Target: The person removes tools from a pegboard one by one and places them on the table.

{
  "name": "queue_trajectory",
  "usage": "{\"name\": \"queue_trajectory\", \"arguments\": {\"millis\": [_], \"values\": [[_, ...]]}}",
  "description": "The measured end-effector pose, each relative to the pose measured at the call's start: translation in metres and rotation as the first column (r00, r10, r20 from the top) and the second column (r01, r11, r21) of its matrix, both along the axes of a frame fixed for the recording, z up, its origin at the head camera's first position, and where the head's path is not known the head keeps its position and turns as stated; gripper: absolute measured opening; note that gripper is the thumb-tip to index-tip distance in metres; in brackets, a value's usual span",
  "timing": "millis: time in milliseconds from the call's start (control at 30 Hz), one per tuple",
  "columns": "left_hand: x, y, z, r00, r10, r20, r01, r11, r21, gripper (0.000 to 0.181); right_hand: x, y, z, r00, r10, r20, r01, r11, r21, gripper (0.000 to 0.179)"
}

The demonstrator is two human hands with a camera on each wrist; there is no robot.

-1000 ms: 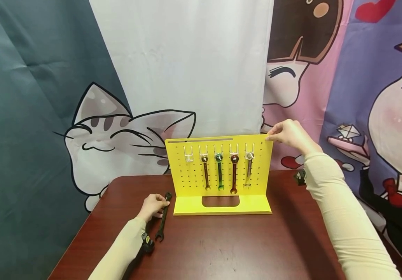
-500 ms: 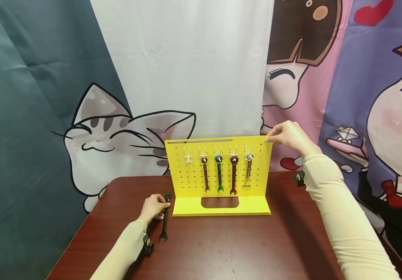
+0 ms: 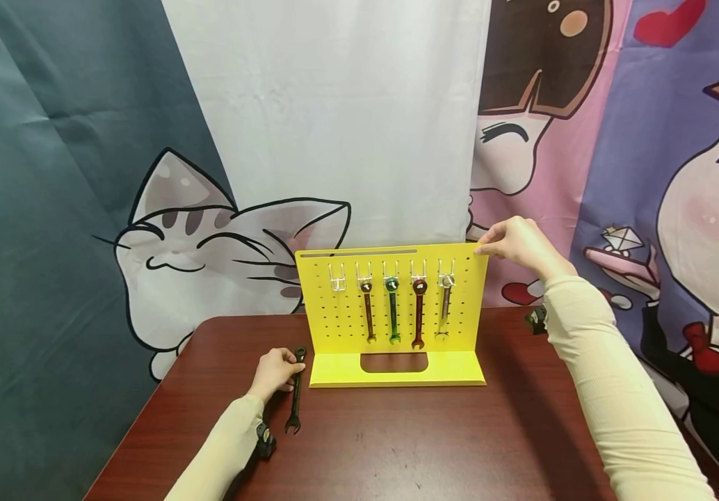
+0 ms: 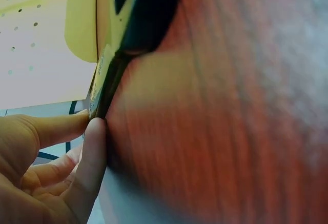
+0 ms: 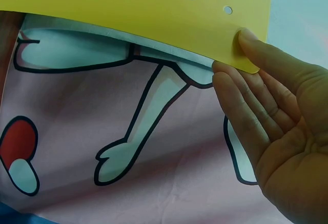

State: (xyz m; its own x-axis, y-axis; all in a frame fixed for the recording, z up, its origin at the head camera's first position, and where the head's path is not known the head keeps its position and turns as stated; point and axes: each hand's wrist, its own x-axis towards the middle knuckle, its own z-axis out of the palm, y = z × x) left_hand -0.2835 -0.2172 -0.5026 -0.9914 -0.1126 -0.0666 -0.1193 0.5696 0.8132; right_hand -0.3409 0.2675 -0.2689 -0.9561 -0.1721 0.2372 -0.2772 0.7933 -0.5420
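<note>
My left hand (image 3: 274, 372) pinches a black combination wrench (image 3: 295, 400) near its ring end, left of the yellow pegboard stand (image 3: 391, 379). The wrench's open end points toward me, close over the table. In the left wrist view, thumb and a finger grip the dark wrench (image 4: 114, 75) by its shaft. My right hand (image 3: 518, 240) pinches the board's upper right corner; the right wrist view shows the thumb on the yellow face (image 5: 205, 34) and fingers behind. Red, green and silver wrenches hang on the board, among them a green one (image 3: 393, 313). The leftmost hook (image 3: 337, 278) bears no wrench.
The pegboard stands on a reddish-brown wooden table (image 3: 359, 452), near its back edge. Behind it hangs a cloth backdrop (image 3: 334, 139) with a cartoon cat and figures. A small black device (image 3: 264, 442) sits at the left wrist.
The black wrench's open end has swung a little to the right, so the wrench now lies closer to straight toward me. The right hand keeps its place on the board corner.
</note>
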Motion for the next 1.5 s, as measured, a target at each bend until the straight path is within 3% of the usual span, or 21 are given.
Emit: {"name": "queue_trajectory", "arguments": {"millis": [233,700,1267,1500], "values": [[-0.0012,0.0022,0.0046,1.0,0.009,-0.017,-0.01,1.0,-0.019,0.014,0.0005,-0.0003,0.0013,1.0,0.005,-0.003,-0.005,1.0,-0.003,0.023],[-0.0021,0.0004,0.0001,1.0,0.007,-0.03,-0.007,1.0,0.0,0.014,0.0008,0.0006,-0.0022,1.0,-0.026,-0.007,0.026,1.0,-0.011,0.022],[-0.0027,0.0017,0.0028,0.999,0.019,-0.04,-0.02,1.0,-0.013,0.014,0.0019,0.0034,-0.0008,1.0,-0.022,-0.019,0.021,0.999,-0.031,0.023],[0.0052,0.0001,0.0058,0.999,0.014,-0.044,-0.013,1.0,0.017,0.017,0.0022,0.0037,-0.0044,1.0,0.0,0.01,0.0,0.999,-0.044,0.024]]}}
